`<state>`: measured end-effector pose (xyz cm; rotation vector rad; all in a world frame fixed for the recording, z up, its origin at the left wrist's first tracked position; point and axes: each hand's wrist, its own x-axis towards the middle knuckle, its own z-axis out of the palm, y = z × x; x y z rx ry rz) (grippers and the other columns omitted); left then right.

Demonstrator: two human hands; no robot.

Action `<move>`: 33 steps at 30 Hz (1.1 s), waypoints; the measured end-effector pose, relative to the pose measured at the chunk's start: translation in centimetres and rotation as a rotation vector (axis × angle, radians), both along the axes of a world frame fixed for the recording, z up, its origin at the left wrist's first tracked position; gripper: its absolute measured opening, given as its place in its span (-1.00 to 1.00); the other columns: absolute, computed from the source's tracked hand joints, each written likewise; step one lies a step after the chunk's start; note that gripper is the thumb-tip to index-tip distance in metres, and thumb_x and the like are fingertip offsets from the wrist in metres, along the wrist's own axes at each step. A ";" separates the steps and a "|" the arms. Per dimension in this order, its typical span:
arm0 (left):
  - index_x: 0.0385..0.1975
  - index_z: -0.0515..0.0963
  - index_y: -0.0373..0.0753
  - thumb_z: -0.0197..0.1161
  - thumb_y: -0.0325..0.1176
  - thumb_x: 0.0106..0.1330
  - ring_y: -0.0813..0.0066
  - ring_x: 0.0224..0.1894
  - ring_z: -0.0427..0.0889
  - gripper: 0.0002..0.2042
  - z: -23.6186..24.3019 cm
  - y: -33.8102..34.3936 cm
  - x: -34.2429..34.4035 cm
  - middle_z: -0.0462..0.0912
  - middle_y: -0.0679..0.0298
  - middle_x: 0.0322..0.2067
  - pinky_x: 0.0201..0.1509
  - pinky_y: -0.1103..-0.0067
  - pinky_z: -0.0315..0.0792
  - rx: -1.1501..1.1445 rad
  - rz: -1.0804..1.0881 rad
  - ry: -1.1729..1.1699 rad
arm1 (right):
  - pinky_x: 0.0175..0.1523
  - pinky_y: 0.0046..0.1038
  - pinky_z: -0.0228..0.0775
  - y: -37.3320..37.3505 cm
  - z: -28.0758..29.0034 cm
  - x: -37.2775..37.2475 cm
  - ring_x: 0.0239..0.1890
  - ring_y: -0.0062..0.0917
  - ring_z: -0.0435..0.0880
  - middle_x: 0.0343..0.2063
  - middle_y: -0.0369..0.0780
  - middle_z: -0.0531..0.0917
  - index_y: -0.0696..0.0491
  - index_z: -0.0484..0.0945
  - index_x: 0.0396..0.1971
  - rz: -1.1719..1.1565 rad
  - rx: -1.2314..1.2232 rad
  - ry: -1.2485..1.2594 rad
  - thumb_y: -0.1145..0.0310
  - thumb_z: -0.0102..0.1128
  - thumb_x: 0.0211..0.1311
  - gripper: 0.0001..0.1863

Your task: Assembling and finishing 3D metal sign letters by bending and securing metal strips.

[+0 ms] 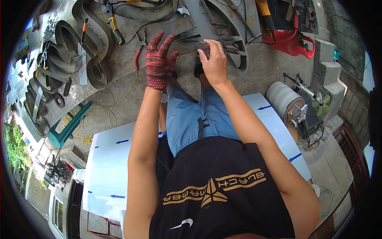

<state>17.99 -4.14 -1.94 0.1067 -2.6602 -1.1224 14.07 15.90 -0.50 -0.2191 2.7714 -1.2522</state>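
Note:
My left hand (160,61), in a red and black knitted glove, is held up near the table's edge with its fingers spread and nothing in it. Just to its left, pliers with red handles (137,56) lie over the edge of the metal table (131,59). Bare, my right hand (215,63) has its fingers bent and the thumb apart from them; I see nothing between them. Beyond its fingertips is a curved grey metal piece (240,42) with thin strips inside. It is unclear whether the fingers touch these strips.
Bent metal strips (104,34) stand at the left with an orange-handled tool (84,30). A yellow-and-black power tool (263,16) lies at the far right, above a red plastic stool (290,43). A green stool (65,129), yellow cord (113,106) and white sheet (107,159) surround me.

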 end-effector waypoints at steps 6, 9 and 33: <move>0.16 0.64 0.07 0.46 -0.43 0.09 0.05 0.16 0.59 -0.46 -1.9 -0.1 -4.7 0.58 0.13 0.22 0.25 0.21 0.45 -0.004 -0.286 -0.063 | 0.01 -0.30 0.55 -0.4 -1.5 -0.8 -0.12 -0.25 0.70 -0.09 -0.12 0.67 0.13 0.61 -0.03 -0.035 -0.021 0.072 0.50 0.40 0.20 -0.68; 0.10 0.66 0.07 0.40 -0.38 0.14 0.13 0.11 0.63 -0.54 -3.1 -0.5 -5.1 0.66 0.25 0.15 0.21 0.25 0.47 -0.130 -0.345 0.016 | 0.05 -0.23 0.49 -0.4 -2.0 -1.3 -0.08 -0.15 0.64 -0.16 -0.14 0.67 0.11 0.61 -0.15 0.010 0.026 0.171 0.55 0.38 0.12 -0.73; -0.02 0.70 0.05 0.38 -0.34 0.13 0.22 0.10 0.66 -0.64 -3.8 -0.4 -4.9 0.71 0.40 0.08 0.16 0.25 0.50 -0.202 -0.302 0.059 | 0.03 -0.21 0.50 0.3 -2.0 -1.1 -0.07 -0.15 0.66 -0.26 -0.12 0.68 0.12 0.61 -0.30 0.150 0.006 0.169 0.64 0.34 0.08 -0.82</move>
